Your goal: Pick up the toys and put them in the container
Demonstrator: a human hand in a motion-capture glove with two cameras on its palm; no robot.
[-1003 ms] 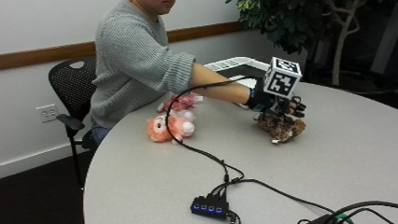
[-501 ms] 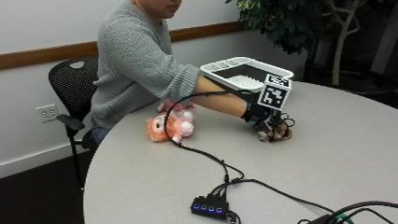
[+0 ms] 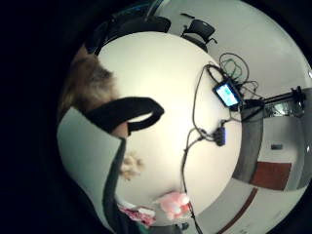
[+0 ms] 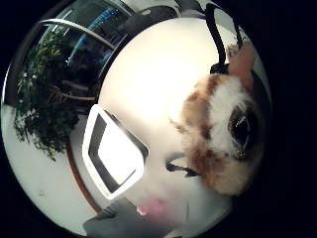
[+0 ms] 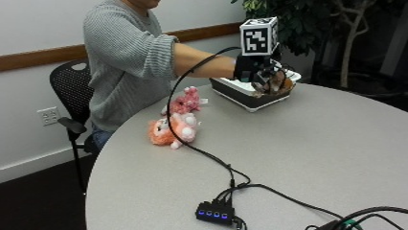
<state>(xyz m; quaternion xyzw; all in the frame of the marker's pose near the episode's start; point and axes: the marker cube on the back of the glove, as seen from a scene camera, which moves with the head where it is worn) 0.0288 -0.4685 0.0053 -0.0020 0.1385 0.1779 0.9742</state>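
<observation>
Outside view: your gloved right hand (image 5: pixel 256 72) grasps brown plush toy (image 5: pixel 275 83), held above container (image 5: pixel 248 96). Pink toy (image 5: pixel 186 100), orange toy (image 5: pixel 173 131) well apart, behind grip. Thumb-side view: toy (image 4: pixel 220 141) close to palm, container (image 4: pixel 113 153) beside it.

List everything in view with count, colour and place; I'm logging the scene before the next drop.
Brown and white plush toy: one, held over the container.
White plastic container with dark sides: one, on the table's far side.
Pink plush toy: one, on the table near the person.
Orange plush toy: one, beside the pink one.
Black hub with blue lights: one, at the table's near edge.
Round grey table: one.
Black chair: one, behind the person.
Gloved right hand: grips the brown toy.
</observation>
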